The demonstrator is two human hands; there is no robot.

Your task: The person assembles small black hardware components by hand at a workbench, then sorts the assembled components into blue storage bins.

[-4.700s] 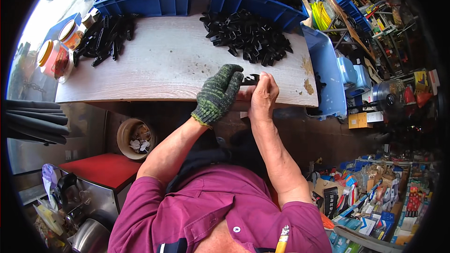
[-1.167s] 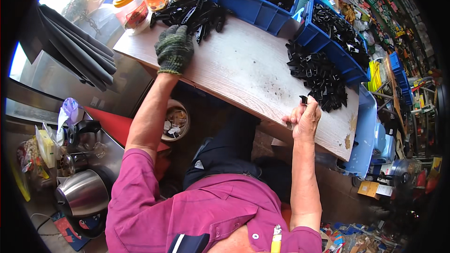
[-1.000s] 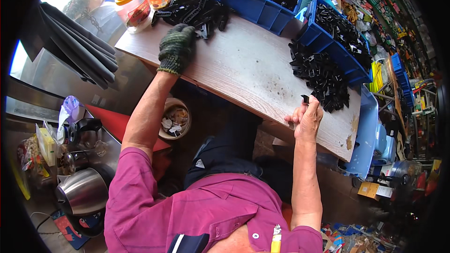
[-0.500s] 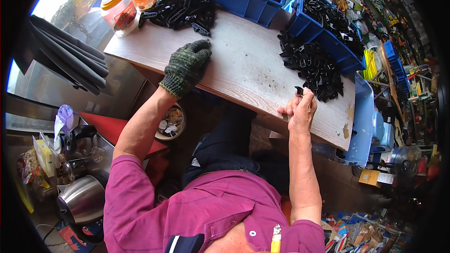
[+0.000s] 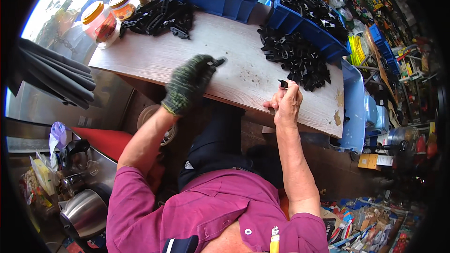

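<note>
My left hand [image 5: 189, 84], in a dark green knitted glove, is closed above the front edge of the table. From its fingertips sticks out a small black plastic piece [image 5: 219, 61]. My bare right hand [image 5: 287, 102] pinches another small black plastic part [image 5: 282, 84], curved in outline, near the table's right front. Just beyond the right hand lies a heap of small black plastic parts [image 5: 300, 58]. A second pile, of longer black plastic pieces [image 5: 157, 18], rests at the table's far left. The exact kind of these parts is too small to tell.
Two blue crates [image 5: 213, 1] [image 5: 307, 26] full of black parts stand along the back. Jars with orange lids [image 5: 101, 23] sit at the table's [image 5: 225, 33] left end. A light blue bin [image 5: 352, 107] stands off the right end; a kettle [image 5: 84, 213] is lower left.
My left hand has moved right and toward my right hand, now with a black piece showing at its fingertips. The right hand keeps its part. The whole view has shifted slightly.
</note>
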